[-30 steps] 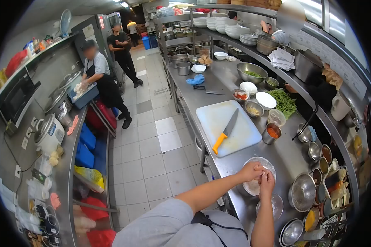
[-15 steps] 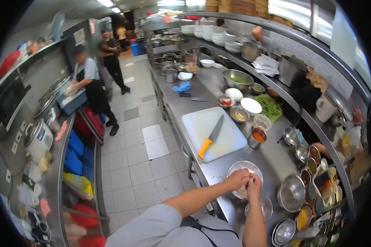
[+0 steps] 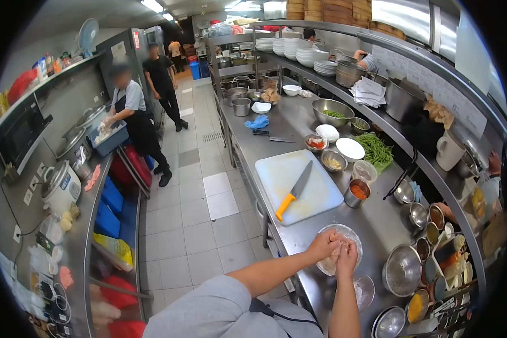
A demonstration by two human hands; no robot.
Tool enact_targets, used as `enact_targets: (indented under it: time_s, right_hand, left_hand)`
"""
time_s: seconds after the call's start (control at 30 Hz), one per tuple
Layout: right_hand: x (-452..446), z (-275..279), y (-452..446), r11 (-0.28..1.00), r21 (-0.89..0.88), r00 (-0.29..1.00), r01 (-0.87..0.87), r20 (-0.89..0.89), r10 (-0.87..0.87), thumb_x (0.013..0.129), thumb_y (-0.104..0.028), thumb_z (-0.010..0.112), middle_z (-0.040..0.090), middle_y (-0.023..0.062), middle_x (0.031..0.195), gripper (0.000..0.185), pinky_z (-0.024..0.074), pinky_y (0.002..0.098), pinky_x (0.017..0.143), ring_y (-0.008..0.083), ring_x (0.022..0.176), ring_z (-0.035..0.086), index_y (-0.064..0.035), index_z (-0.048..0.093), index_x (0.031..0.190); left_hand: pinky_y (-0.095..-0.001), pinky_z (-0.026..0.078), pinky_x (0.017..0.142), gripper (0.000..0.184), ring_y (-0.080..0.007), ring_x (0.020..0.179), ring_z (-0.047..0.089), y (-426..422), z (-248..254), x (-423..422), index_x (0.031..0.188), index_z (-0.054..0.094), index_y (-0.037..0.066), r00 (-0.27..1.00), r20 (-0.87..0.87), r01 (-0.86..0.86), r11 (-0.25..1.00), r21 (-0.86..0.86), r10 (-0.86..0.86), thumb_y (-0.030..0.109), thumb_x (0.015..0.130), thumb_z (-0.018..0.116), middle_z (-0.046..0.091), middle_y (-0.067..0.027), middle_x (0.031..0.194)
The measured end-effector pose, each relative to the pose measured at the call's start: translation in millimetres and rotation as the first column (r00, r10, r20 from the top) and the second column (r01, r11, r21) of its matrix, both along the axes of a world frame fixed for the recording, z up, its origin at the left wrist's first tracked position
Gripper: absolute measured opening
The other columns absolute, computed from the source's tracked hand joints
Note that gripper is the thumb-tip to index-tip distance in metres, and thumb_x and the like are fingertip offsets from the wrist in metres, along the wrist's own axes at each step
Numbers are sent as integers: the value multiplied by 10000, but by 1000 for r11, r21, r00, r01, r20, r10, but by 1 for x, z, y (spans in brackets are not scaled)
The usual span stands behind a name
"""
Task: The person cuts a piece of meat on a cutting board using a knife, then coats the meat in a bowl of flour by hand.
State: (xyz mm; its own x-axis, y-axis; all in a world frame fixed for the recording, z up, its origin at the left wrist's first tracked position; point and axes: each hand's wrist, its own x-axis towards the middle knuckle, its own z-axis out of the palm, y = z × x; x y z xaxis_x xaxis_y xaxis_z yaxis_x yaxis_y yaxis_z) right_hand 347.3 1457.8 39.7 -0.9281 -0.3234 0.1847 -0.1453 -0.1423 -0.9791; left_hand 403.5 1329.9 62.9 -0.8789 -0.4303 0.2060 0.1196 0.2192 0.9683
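Observation:
My left hand (image 3: 323, 245) and my right hand (image 3: 347, 257) meet above a bowl (image 3: 356, 233) that holds something white and powdery. Both are closed, with bent fingers pressed together. A small pale piece seems to show between them, but my fingers cover most of it and its kind cannot be made out. Just below my right hand stands a clear bowl (image 3: 365, 292) with some white stuff in it. Beyond the hands lies a white cutting board (image 3: 321, 197), and on it a knife (image 3: 299, 186) with a yellow handle.
A metal pot of orange-red contents (image 3: 356, 192) stands right of the board. Green beans (image 3: 374, 151) and small bowls lie beyond it. A metal bowl (image 3: 401, 270) and several sauce containers crowd the right side, under a shelf (image 3: 403, 121). Co-workers (image 3: 130, 107) stand across the aisle.
My hands stay together over the bowl, and their fingers have shifted slightly, showing more between them. The view has moved a little. A co-worker in the aisle has lowered their arms.

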Motion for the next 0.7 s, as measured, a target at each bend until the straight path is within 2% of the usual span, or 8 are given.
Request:
enact_targets:
  time_s: [0.03,0.1,0.2,0.3,0.53,0.57,0.63,0.7]
  right_hand:
    - [1,8,2,1000,-4,1000,8,5,-8,1059,-194,575,677,34,1013,219,540,275,751,113,890,642,-20,655,1167]
    - [6,28,11,981,38,906,-189,393,159,1056,-301,637,667,21,1004,294,548,266,704,100,854,640,-50,629,1207]
    - [-10,8,19,902,-76,807,-426,419,417,1053,-313,642,661,17,1005,285,555,256,661,96,823,647,-74,632,1207]
    - [9,20,14,952,25,918,-304,274,286,1064,-302,624,677,21,1034,289,567,248,670,103,834,664,-57,645,1216]
    - [-9,8,18,976,-120,867,-183,447,218,1044,-321,643,697,46,1079,353,594,286,741,119,887,681,-19,659,1227]
    - [-21,-2,28,959,91,866,-268,460,198,1051,-280,614,685,53,1047,288,598,295,762,127,904,673,-20,661,1168]
    - [-18,-10,24,927,-362,822,-97,496,280,1019,-223,604,624,46,930,188,583,342,746,141,824,635,-49,671,1046]
    - [-28,-12,39,897,-429,809,-106,487,329,1031,-185,590,652,74,952,168,585,335,754,155,849,657,-35,663,1017]
  left_hand:
    - [-338,555,782,118,-163,838,696,2,1,-2,948,593,20,999,29,-18,998,65,16,102,906,667,720,-106,845]
    - [-332,556,804,123,-150,864,690,3,4,-2,980,593,24,999,32,-37,997,63,35,97,909,662,722,-95,874]
    - [-324,553,843,133,-138,923,675,-2,-1,-9,1027,595,26,998,44,-56,996,73,53,80,916,645,719,-85,945]
    - [-344,556,846,164,-162,946,679,-12,-26,-27,1048,609,18,1000,-2,-15,992,123,16,104,913,647,718,-103,984]
    - [-306,546,869,195,-141,981,647,-15,-49,-36,1111,592,56,964,-190,223,955,195,-186,109,938,666,704,-71,1053]
    - [-302,548,867,214,-140,989,650,-15,-23,-29,1112,576,64,969,-85,242,955,171,-230,131,945,692,701,-62,1068]
    - [-316,564,886,352,-167,986,686,-25,-18,-33,1214,562,74,863,-52,455,727,514,-503,206,932,726,696,-52,1082]
    - [-330,577,905,392,-197,1006,702,-35,14,-23,1269,541,56,781,77,440,634,636,-620,190,943,711,692,-53,1083]
